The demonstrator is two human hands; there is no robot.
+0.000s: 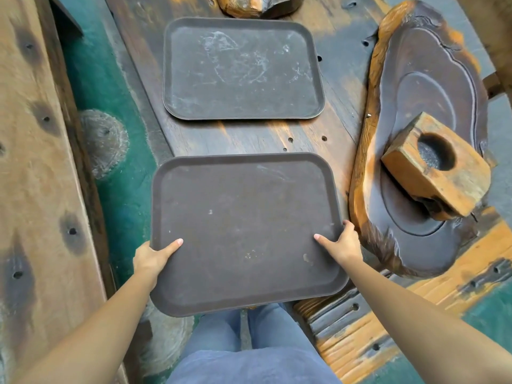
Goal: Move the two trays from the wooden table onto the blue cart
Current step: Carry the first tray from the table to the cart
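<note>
Two dark brown rectangular trays are in the head view. The near tray [243, 228] is held at both sides, its near edge sticking out past the wooden table's end above my legs. My left hand [152, 257] grips its left rim, thumb on top. My right hand [342, 243] grips its right rim, thumb on top. The far tray [241, 70], scuffed with pale marks, lies flat on the wooden table [340, 87] beyond it. No blue cart is in view.
A carved wooden tea board [432, 106] lies at the right of the table, with a wooden block [440, 178] with a round hole on it. A wooden bench [36, 162] runs along the left over a green floor [116, 112]. A wooden lump [249, 4] sits at the far end.
</note>
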